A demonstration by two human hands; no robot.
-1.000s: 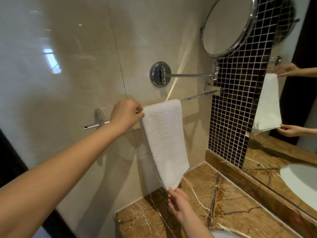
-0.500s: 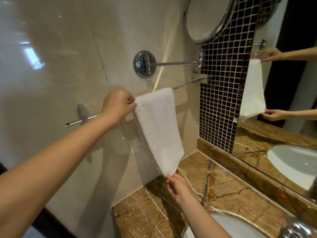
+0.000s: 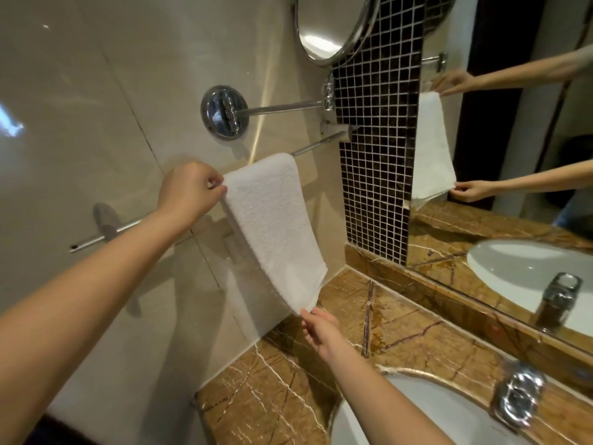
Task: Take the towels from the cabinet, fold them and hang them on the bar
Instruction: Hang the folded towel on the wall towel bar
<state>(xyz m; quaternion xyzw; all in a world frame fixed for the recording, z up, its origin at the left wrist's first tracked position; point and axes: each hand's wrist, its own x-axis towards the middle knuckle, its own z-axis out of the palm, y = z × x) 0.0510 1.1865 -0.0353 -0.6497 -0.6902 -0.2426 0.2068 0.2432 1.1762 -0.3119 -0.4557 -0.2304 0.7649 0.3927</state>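
I had the folded white towel (image 3: 272,220) draped over the bar (image 3: 122,228), its tail hanging above the marble counter (image 3: 417,332). My left hand (image 3: 189,191) was pinching its top left edge and my right hand (image 3: 321,326) the near bottom corner. It looked light, soft and limp (terry, likely to slide on chrome), so I judged edges and corners the best holds.

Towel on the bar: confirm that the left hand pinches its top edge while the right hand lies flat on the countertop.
Not quite. The head view shows the right hand pinching the lower corner of the towel, not lying flat on the countertop. The rest holds: the towel hangs over the bar and the left hand pinches its top edge.
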